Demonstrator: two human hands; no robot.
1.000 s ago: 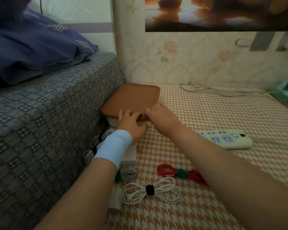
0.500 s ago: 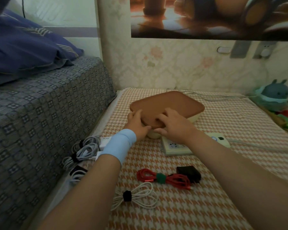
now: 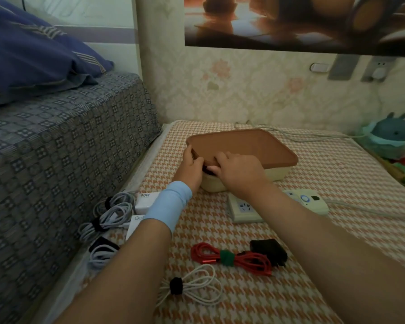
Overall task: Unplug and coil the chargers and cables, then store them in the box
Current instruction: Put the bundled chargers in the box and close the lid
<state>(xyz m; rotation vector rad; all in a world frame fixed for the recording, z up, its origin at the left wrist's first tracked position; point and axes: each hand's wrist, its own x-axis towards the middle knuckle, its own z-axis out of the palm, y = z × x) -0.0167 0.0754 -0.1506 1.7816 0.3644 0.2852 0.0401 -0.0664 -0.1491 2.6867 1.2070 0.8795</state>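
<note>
A cream box (image 3: 276,175) with a brown lid (image 3: 243,143) sits mid-table. My left hand (image 3: 191,168) grips the lid's near left corner, and my right hand (image 3: 239,173) curls its fingers under the lid's near edge. A dark gap shows there between lid and box. In front lie a red cable (image 3: 232,258) tied with a green strap, a black charger (image 3: 269,251) and a coiled white cable (image 3: 192,287). At the left edge lie grey coiled cables (image 3: 110,212) and two white chargers (image 3: 145,202).
A white power strip (image 3: 278,208) lies right of my right wrist, its cord running off right. A patterned bed (image 3: 56,160) with a blue pillow (image 3: 33,57) borders the left. A blue plush toy (image 3: 391,136) sits far right. Wall sockets (image 3: 379,69) are above.
The box has come away from the bed toward the middle of the table, with both hands on its near edge. The lid's near edge now stands slightly above the box.
</note>
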